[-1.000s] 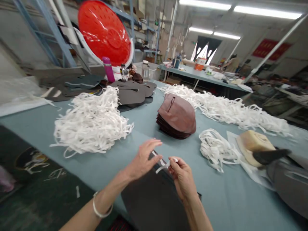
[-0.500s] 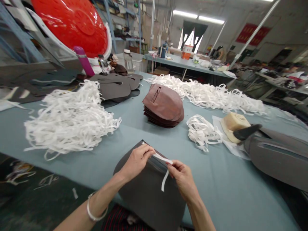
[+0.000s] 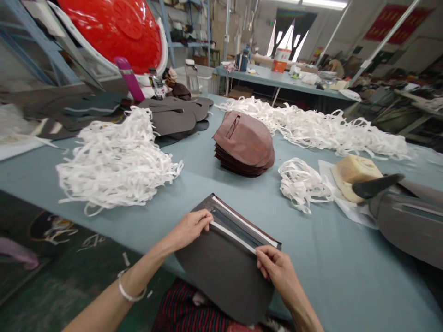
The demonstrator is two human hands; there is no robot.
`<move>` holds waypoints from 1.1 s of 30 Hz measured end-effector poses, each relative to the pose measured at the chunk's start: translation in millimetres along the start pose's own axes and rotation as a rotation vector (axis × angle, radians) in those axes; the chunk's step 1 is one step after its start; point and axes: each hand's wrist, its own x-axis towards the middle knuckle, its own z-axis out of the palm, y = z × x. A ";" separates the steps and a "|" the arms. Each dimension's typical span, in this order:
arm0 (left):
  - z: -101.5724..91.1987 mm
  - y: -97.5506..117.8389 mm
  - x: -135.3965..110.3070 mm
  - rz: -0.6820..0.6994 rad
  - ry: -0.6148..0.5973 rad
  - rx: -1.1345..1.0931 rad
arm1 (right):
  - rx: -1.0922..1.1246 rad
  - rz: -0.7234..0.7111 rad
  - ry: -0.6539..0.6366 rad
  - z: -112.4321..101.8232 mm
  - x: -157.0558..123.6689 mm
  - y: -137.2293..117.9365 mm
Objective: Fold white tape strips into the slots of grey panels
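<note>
A dark grey rounded panel (image 3: 224,279) lies in front of me at the table's near edge, partly overhanging it. Near its straight far edge runs a long dark slot (image 3: 237,226). One white strip (image 3: 249,222) lies along the slot's far side. Along the near side, a second white strip (image 3: 233,237) is stretched between my hands. My left hand (image 3: 190,228) pinches its left end, fingers closed. At the other end my right hand (image 3: 277,265) is closed on the strip with thumb and fingers. Both hands touch or nearly touch the panel.
Brown panels (image 3: 244,143) are stacked beyond the work. White strips lie in a left heap (image 3: 117,161), a small right bundle (image 3: 301,182) and a long far pile (image 3: 318,124). At right are a yellowish block (image 3: 358,170) and grey pieces (image 3: 408,226); a purple bottle (image 3: 128,78) stands back left.
The white strip, earlier short between my hands with a loose dangling end, is now stretched along the slot's near side. My hands have moved apart, and the far-side strip has come into view.
</note>
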 end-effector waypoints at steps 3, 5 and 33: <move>6.9 -2.5 -4.7 -0.009 -0.026 -0.056 | -0.010 0.027 0.054 -8.2 7.7 4.4; 11.3 -2.9 -8.4 -0.014 -0.051 -0.129 | -0.010 0.018 0.059 -16.7 14.4 3.2; -5.3 -2.5 18.6 -0.072 0.138 0.272 | -0.459 -0.103 0.330 -17.6 -1.3 21.8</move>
